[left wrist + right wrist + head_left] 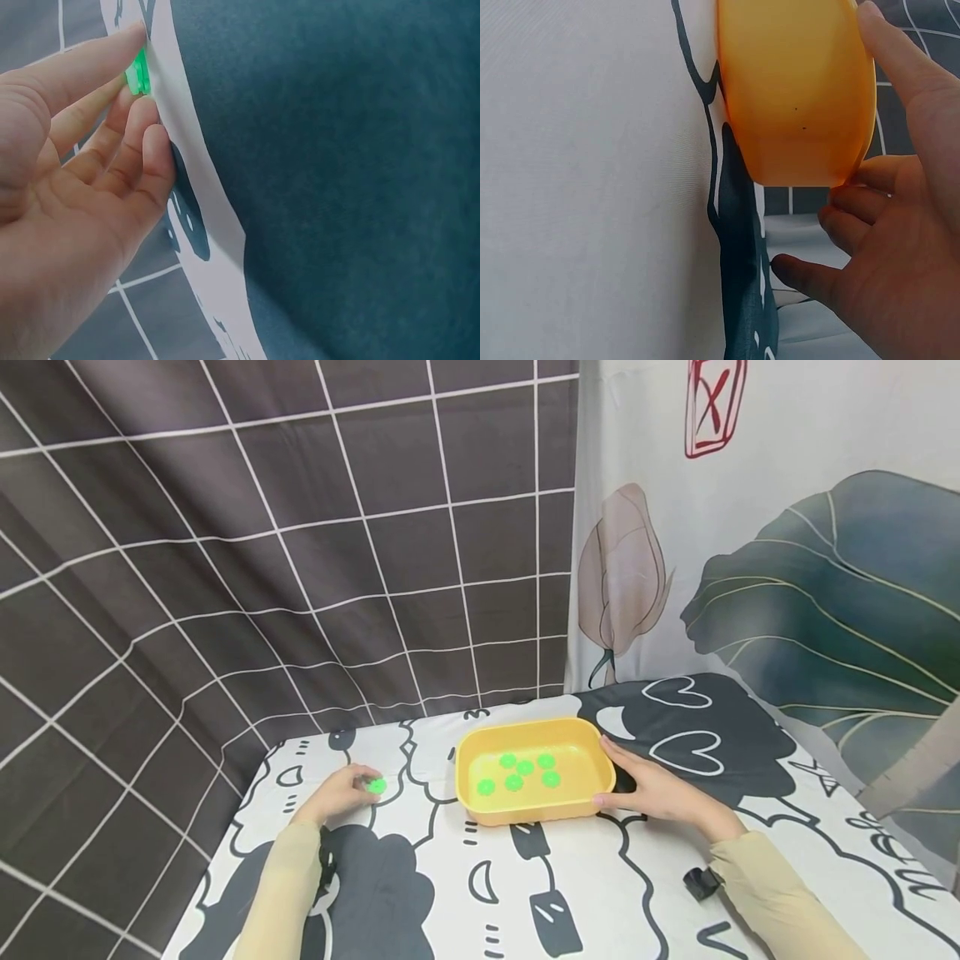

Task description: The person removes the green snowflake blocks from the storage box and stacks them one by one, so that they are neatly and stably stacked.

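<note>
My left hand [343, 792] pinches a small bright green piece with a scalloped edge [377, 786] between thumb and fingertips, low over the cloth at the left. In the left wrist view the same green piece [138, 73] shows edge-on, thin and slightly see-through. To the right stands a yellow plastic tub [537, 813], an oblong with rounded corners. Several similar green pieces [525, 767] lie spread on its floor. My right hand [660, 789] holds the tub's right end, thumb at the near corner and fingers round the far one; the right wrist view shows the tub's outer wall [799, 97].
A white cloth [450, 868] with black cartoon drawings covers the table. Behind and to the left hangs a dark curtain with a white grid [375, 568]; a floral one [645, 610] hangs at the right. A small black object [701, 883] sits by my right sleeve.
</note>
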Tool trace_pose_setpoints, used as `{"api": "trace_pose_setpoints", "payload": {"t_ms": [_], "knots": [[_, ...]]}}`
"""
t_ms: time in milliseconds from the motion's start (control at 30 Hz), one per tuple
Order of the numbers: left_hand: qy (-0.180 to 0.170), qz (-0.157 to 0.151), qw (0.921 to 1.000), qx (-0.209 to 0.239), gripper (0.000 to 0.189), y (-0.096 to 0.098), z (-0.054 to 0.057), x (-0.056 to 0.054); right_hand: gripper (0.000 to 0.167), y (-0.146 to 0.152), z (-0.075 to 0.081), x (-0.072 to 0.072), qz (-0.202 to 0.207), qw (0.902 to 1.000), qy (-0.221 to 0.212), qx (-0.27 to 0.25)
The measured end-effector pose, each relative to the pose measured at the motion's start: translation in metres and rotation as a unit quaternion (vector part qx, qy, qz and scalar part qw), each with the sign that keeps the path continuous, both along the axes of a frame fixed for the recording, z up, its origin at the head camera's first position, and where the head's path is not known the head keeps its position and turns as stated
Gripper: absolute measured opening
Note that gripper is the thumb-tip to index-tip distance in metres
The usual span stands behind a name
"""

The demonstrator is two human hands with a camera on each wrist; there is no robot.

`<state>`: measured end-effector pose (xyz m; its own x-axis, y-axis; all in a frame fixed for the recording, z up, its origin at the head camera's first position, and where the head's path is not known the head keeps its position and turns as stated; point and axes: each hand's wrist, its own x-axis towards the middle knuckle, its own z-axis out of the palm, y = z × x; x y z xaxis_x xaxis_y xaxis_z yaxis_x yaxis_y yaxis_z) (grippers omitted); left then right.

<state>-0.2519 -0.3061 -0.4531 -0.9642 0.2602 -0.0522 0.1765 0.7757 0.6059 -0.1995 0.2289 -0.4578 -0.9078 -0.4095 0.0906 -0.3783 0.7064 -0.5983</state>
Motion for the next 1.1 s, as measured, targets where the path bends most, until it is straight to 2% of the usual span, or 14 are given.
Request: {"api": "trace_pose_setpoints", "payload": {"t_ms": [333, 733, 900, 1033, 1100], "knots": [[-0.011, 0.020, 0.9997, 0.004, 0.040, 0.000, -0.003, 0.001, 0.109, 0.000, -0.001, 0.001, -0.006, 1.0000, -0.001, 0.006], [-0.007, 0.026, 0.9995, 0.019, 0.045, -0.003, -0.006, -0.001, 0.108, -0.002, 0.000, 0.001, -0.006, 1.0000, 0.003, 0.004], [-0.015, 0.046, 0.9981, 0.038, 0.051, -0.008, -0.003, 0.000, 0.108, -0.002, -0.002, 0.001, -0.005, 1.0000, 0.006, 0.001], [0.000, 0.058, 0.9976, 0.038, 0.053, -0.011, 0.000, -0.003, 0.109, -0.002, -0.002, 0.000, -0.009, 0.9999, 0.006, 0.000], [0.009, 0.055, 0.9978, 0.038, 0.053, -0.011, 0.002, -0.004, 0.108, -0.002, -0.001, 0.001, -0.011, 0.9999, 0.008, -0.001]]}}
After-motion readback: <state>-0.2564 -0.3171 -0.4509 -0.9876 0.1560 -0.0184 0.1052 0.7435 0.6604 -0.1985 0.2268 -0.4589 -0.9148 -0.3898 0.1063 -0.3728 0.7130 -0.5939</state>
